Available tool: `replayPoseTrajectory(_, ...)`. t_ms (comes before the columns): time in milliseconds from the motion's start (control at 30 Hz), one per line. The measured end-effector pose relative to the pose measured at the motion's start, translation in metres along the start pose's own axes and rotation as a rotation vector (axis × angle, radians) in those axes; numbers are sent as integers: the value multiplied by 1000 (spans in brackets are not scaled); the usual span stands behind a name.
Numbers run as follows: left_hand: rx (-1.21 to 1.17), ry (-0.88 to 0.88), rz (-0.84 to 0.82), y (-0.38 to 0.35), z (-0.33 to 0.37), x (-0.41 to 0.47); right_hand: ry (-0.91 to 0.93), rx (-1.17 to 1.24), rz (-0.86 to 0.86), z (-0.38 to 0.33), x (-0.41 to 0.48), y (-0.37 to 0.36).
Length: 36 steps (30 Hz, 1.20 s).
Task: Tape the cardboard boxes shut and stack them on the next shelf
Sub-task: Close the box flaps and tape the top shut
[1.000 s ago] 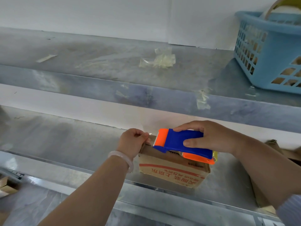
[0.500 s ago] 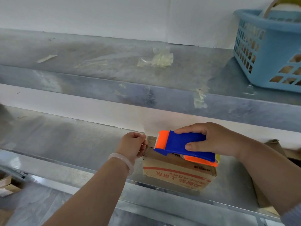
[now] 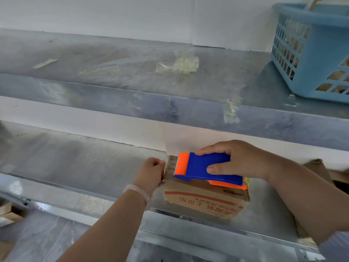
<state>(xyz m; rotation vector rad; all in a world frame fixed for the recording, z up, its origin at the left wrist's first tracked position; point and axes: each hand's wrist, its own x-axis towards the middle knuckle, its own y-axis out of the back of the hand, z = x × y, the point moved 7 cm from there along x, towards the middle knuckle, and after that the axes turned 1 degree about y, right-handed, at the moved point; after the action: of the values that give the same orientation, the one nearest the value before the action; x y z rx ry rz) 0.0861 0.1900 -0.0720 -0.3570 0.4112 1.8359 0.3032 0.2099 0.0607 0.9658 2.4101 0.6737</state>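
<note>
The lower metal shelf carries the cardboard box near its front edge, long axis running left to right. The blue-and-orange tape dispenser lies along that axis on the box top, toothed end leftward. The right hand wraps round its body. The left hand, fingers curled, pinches the tape end at the box's left edge, so the pull likely runs rightward.

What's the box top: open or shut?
Shut: the top of the cardboard box lies flat under the tape dispenser held by the right hand; the left hand pinches the tape at its left edge.
</note>
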Motion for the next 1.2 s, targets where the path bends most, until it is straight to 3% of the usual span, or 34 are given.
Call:
replayPoseTrajectory(167,-287,212,-152,-11,-24,-3,11,20,10,1,1,-2)
replayPoseTrajectory(267,-303,296,-190,-12,-36,-7,15,19,16,0,2,-2)
replayPoseTrajectory(500,-165,129,-79,-9,-22,-5,8,12,15,-1,3,-2)
replayPoseTrajectory(633,-27,-83,-227,-32,9,-8,9,-7,4,-2,3,-4)
replayPoseTrajectory(767,159,-210,-196,-35,18,-2,6,-28,-16,-3,3,-3)
replayPoseTrajectory(1200,339,-257,-214,-32,21,-1,-6,-39,4,12,-27,19)
